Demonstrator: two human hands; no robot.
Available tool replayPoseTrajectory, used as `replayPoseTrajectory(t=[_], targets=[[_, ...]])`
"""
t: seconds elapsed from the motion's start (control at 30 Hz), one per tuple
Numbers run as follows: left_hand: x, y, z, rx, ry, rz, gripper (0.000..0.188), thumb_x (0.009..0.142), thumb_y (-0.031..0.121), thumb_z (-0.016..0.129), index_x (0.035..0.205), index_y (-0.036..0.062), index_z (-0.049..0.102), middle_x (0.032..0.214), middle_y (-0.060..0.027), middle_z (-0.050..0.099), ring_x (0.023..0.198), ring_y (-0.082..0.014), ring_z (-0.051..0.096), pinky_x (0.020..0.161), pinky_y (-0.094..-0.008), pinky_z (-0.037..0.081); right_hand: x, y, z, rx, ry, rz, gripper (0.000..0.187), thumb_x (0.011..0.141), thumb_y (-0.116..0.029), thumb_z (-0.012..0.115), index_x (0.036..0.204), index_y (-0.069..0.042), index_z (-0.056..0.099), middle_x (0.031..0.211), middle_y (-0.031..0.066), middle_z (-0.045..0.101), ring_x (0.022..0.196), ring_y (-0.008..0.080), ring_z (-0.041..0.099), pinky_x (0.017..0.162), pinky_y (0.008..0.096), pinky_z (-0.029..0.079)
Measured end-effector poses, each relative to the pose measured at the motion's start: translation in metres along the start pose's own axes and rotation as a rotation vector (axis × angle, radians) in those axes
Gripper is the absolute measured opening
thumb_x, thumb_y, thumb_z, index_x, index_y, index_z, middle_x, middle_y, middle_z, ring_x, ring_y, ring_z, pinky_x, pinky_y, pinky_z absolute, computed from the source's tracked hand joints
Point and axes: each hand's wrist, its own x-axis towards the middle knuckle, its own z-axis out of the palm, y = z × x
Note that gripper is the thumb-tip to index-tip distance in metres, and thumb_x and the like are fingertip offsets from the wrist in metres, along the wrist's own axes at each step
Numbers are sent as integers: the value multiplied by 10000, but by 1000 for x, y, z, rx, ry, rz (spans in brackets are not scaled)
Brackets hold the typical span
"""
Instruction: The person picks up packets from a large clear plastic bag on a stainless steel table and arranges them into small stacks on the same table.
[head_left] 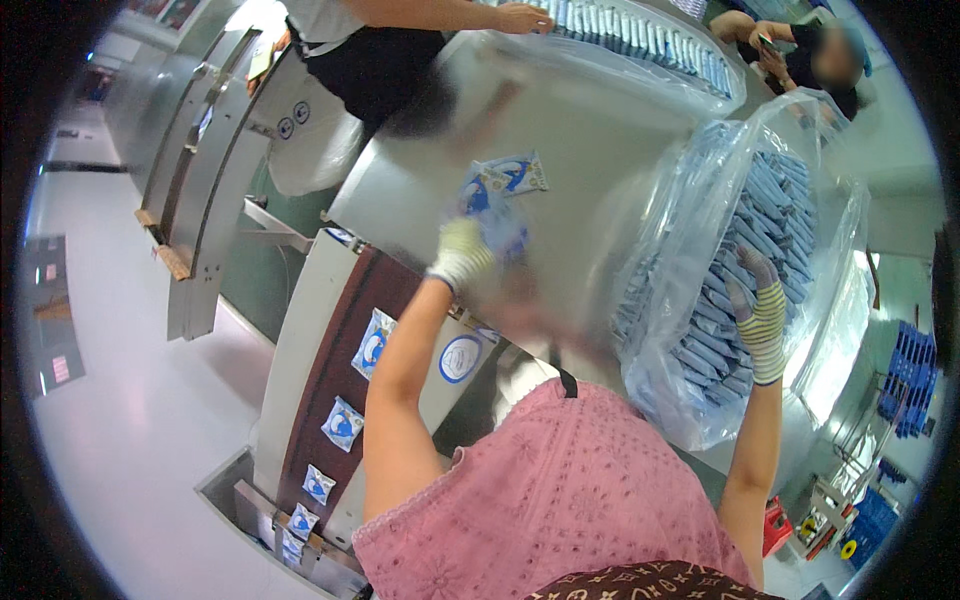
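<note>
1. The left hand (462, 252), in a pale knit glove, is blurred; its fingers look curled on a blue-and-white packet (497, 222), though the blur keeps me from telling how firmly they close.
2. That packet sits just above the glove, over the steel table (560, 130); its shape and long axis cannot be told through the smear.
3. Just beyond it, flat on the table, lies a second small packet (515, 175), squarish, blue and white, with its corners pointing up, down and sideways like a diamond.
4. The right hand (757, 310), in a yellow-and-grey striped glove, rests with fingers spread and reaching upward against the clear plastic bag (700, 190); they lie flat on it and clamp nothing.
5. Inside the bag are many blue packets (775, 215), stacked on edge in rows; their long axes run slantwise from upper left to lower right.
6. Left of the person's left forearm a dark brown conveyor belt (335, 370) runs from the table down toward the lower left, carrying four square blue-and-white packets (373, 343) spaced in a line along its length.
7. A round blue-and-white label (460, 358) sits on the white machine panel beside the belt.
8. At the far end of the table another person's hand (522, 17) rests by a long row of upright blue packets (640, 40).
</note>
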Motion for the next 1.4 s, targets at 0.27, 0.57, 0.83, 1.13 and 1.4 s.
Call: replayPoseTrajectory(t=[0.27,0.57,0.83,1.13,1.4], targets=[[51,15,-3,-38,-401,53,850,582,388,858,1274,14,537,1167,-213,625,1145,-365,573,981,-423,460,14,-4,-11,8,38,-29,451,837,-99,680,1268,-37,565,1146,130,630,1029,256,627,923,358,480],[162,16,-26,-190,-753,-37,1002,525,379,861,1384,57,458,1313,-207,547,1172,-350,563,992,-421,454,17,21,-24,-47,22,40,451,826,-160,698,1249,-58,579,1091,135,647,997,306,620,855,384,483],[102,104,5,129,-740,225,982,559,435,871,1344,21,449,1313,-270,502,1200,-414,509,1028,-468,399,98,139,-31,-297,-7,120,550,901,-436,598,1277,-37,551,1242,196,598,1163,360,551,990,442,428],[84,125,-32,-701,-137,-148,877,647,321,840,1369,47,426,1313,-221,504,1164,-362,521,1010,-460,430,140,166,14,-382,-352,289,795,896,-677,399,1356,-38,515,1363,239,515,1256,396,492,1121,444,306],[232,409,-185,-1392,-500,455,772,646,67,806,1341,45,470,1152,-95,615,979,-196,627,823,-346,549,115,187,22,-152,-303,296,793,879,-659,438,1436,-95,408,1439,203,436,1332,366,412,1123,514,266]])
